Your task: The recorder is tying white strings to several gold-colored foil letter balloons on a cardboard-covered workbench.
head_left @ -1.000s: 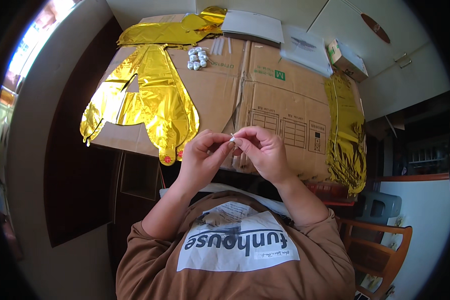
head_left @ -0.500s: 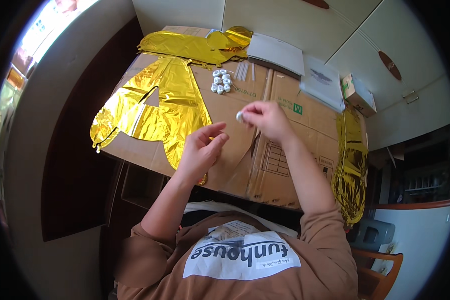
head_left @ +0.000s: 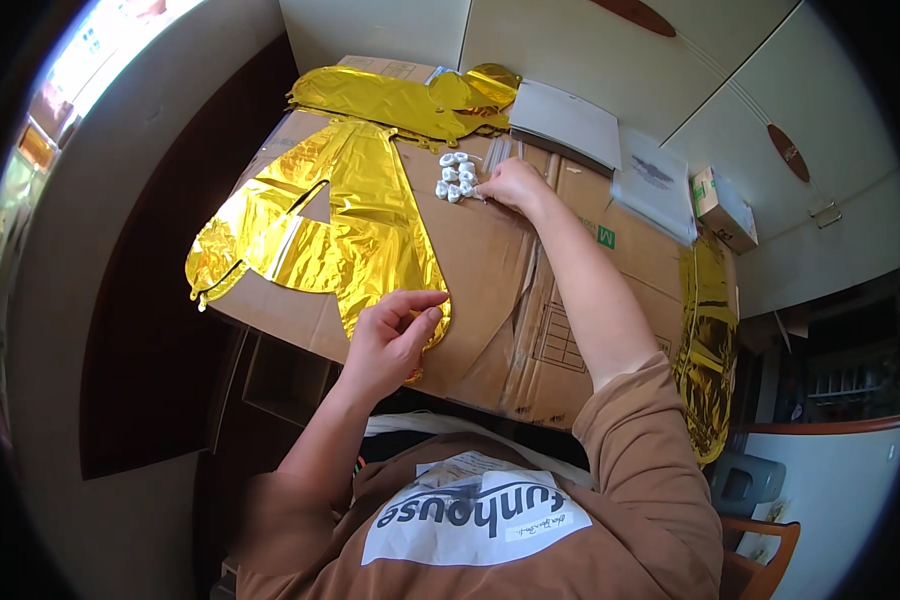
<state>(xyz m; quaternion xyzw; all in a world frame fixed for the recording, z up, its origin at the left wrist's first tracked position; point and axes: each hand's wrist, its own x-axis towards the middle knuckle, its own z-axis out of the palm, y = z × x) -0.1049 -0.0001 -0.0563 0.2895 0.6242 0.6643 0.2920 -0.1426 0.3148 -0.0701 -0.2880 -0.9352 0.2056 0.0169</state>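
Note:
My right hand reaches to the far middle of the cardboard, its fingertips pinched beside a cluster of small white rolls. A bit of white shows at those fingertips, mostly hidden by the fingers; it looks like one more small white roll. My left hand hovers over the lower end of a flat gold foil balloon shaped like a letter A. Its fingers are half curled, thumb and forefinger apart, with nothing between them.
Brown cardboard covers the table. More gold foil lies along the far edge, and another piece hangs over the right edge. Thin clear sticks, a grey-white box, a plastic sleeve and a small carton stand or lie beyond.
From the middle of the cardboard, my right hand has moved away to the white rolls, carrying a small white roll. My left hand has drawn slightly back toward me.

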